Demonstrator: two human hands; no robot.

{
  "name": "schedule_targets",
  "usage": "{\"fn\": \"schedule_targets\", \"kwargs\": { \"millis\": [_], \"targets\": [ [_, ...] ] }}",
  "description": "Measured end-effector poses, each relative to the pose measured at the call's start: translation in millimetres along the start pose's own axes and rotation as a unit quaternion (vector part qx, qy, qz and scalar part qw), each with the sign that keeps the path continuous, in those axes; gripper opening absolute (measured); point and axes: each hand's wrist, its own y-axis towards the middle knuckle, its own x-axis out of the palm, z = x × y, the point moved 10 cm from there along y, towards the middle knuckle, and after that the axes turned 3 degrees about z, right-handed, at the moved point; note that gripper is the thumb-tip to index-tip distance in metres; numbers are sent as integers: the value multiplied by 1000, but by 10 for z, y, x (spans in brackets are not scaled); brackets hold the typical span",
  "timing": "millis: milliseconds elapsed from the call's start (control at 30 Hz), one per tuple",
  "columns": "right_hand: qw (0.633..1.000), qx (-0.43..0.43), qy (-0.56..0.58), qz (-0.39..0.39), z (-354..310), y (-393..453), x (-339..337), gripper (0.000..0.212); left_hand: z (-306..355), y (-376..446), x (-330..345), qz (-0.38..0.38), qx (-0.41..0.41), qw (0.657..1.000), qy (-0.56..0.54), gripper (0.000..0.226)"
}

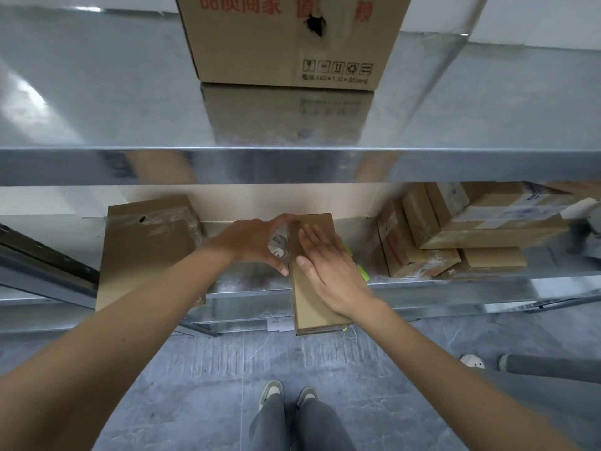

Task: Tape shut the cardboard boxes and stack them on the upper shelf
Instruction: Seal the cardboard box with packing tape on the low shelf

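Narrow cardboard box (pixel 312 288) lies lengthwise on the lower shelf (pixel 253 286), its near end overhanging the edge. Right hand (pixel 331 271) rests flat on the lid, fingers straight, pressing. Left hand (pixel 257 244) curls around a tape roll (pixel 279 247) against the box's left side. Judged step: laying tape along the lid. Best done by keeping the right palm firm, pulling the tape taut and straight, then smoothing it down. Box contents not visible; lid is closed. One printed box (pixel 286 40) already sits on the upper shelf (pixel 130 125); taped parcels (pixel 471 229) are piled at right, another box (pixel 146 245) at left.
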Motion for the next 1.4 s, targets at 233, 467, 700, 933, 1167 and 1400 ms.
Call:
{"fn": "schedule_targets", "kwargs": {
  "millis": [233,467,700,933,1167,1400],
  "targets": [
    [997,-22,-65,-23,51,108,178,57,-74,11,21,33,1,999,7,117],
    [997,-9,-68,23,2,81,188,58,-106,22,43,46,-7,999,1,112],
    [991,100,-46,72,206,23,159,76,-133,26,41,55,-17,998,13,107],
    [978,181,18,104,318,-29,144,90,-149,26,45,61,-17,998,12,103],
    [969,244,43,26,288,7,206,125,-129,40,-26,99,-5,992,74,80],
    [943,297,128,83,353,108,108,124,-201,-183,-148,301,-85,947,-76,95]
  ]
}}
